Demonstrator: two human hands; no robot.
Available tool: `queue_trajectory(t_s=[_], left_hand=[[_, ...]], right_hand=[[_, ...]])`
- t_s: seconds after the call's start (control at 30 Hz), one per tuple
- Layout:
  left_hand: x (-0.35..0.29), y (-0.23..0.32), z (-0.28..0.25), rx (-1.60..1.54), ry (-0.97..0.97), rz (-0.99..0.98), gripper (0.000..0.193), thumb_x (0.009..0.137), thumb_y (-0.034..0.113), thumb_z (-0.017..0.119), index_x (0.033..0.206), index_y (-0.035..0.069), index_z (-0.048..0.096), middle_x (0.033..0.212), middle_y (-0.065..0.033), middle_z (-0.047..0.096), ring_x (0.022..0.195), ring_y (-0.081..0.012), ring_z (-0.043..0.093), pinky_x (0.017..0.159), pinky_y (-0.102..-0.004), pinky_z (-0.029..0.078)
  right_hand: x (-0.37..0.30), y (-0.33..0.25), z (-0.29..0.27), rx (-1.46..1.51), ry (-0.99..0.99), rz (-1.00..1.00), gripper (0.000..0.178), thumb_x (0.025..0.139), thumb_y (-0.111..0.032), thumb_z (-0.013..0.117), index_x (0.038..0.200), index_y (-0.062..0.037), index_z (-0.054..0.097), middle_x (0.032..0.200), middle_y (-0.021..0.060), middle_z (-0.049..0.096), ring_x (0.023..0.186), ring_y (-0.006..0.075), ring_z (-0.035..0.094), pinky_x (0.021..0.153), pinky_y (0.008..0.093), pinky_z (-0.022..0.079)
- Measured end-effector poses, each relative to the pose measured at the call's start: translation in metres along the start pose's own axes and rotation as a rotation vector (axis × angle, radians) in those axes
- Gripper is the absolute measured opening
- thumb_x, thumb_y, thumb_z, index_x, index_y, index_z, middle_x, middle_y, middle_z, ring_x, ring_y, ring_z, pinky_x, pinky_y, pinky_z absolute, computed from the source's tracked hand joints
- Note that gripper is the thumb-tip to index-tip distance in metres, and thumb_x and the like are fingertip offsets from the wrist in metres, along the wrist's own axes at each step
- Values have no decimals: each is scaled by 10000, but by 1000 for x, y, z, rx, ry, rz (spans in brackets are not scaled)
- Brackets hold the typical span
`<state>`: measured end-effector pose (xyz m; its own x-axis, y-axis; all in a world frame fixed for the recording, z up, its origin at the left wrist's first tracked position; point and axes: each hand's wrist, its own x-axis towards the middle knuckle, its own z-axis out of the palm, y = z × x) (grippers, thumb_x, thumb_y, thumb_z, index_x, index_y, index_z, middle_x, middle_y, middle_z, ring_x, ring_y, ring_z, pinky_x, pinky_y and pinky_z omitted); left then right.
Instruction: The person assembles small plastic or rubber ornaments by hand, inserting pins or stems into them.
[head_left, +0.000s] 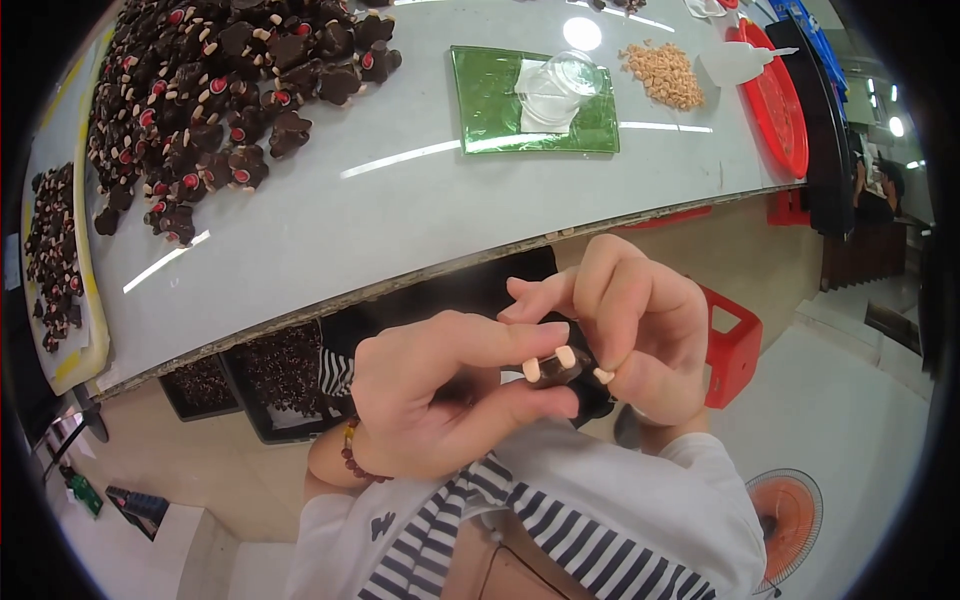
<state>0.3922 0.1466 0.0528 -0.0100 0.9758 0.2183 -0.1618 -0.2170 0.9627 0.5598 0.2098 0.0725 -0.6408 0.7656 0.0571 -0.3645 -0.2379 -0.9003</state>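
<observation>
In front of my chest, my left hand (440, 385) pinches a small dark brown figure (560, 371) between thumb and fingers. Two pale stubby pieces stick out of the side of it that faces up. Close beside it, my right hand (645, 320) is closed, with a tiny pale piece (603, 376) between thumb and fingertip, just right of the figure. Beyond my hands, a heap of similar dark figures (230, 90), some with red faces and pale limbs, covers the left of the table. A small pile of loose pale pieces (662, 75) lies at the far right.
On the grey table (400, 210) lies a green mat (480, 105) with white paper and a clear round dish (572, 73). A white squeeze bottle (730, 65) rests by a red tray (780, 120). Below are dark crates (260, 415), a red stool (732, 350) and an orange fan (785, 525).
</observation>
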Motion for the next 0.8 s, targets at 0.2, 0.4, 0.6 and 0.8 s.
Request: queue_trajectory(t_s=[0.2,0.4,0.6,0.8], left_hand=[[2,-1,-2,31,-46,72,367,673,45,789,952,-65,578,708,-93,629,627,-106,593,611,-225,483],[1,-7,5,53,82,172,317,661,40,779,944,1,642,703,-91,629,548,-177,594,488,-242,454],[0,-12,3,-216,38,90,334,673,5,765,977,-17,628,718,-70,635,560,-120,591,496,-232,452],[-2,-14,2,-650,87,5,242,799,39,665,1002,-40,558,781,-128,633,578,-78,576,470,-173,423]], right_hand=[[-3,-2,6,-243,84,-48,49,768,19,589,774,-8,549,836,100,478,931,259,602,914,392,447],[1,0,10,-307,131,-22,212,789,-94,637,685,-52,457,757,34,372,869,325,642,932,488,448],[8,5,-4,-117,-27,-117,139,732,20,660,812,9,547,823,76,441,833,218,595,830,382,501],[39,-37,-46,-915,186,-586,23,847,8,525,855,28,516,805,109,540,778,217,592,703,289,478]])
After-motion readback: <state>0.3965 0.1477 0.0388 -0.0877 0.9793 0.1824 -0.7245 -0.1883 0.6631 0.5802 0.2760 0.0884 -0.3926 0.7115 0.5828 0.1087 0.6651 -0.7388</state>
